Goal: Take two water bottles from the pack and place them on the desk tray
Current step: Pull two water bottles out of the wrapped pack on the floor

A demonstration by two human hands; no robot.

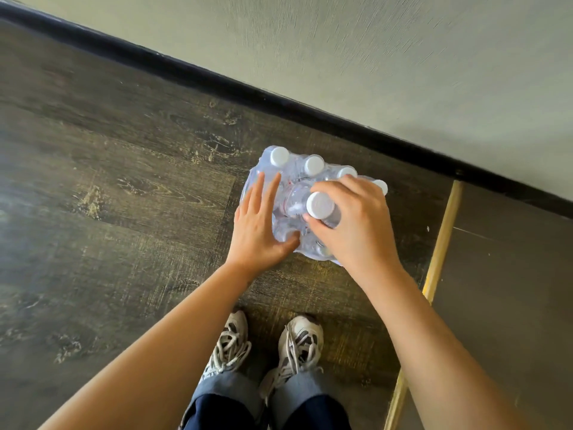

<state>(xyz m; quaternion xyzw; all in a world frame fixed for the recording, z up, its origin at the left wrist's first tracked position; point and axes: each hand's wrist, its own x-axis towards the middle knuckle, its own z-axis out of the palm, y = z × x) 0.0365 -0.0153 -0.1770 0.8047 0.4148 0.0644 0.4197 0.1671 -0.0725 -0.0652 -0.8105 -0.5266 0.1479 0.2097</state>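
A shrink-wrapped pack of clear water bottles (294, 178) with white caps stands on the dark wood floor close to the wall. My right hand (356, 221) is wrapped around the neck of one water bottle (321, 204) whose white cap sticks up between my thumb and fingers. My left hand (260, 225) lies flat on the pack's left side, fingers spread, thumb pressing the plastic wrap. No desk tray is in view.
A black baseboard (217, 82) and pale wall (403, 57) run diagonally behind the pack. A yellow threshold strip (440, 243) divides the wood floor from a grey floor on the right. My two sneakers (266, 342) stand just in front of the pack.
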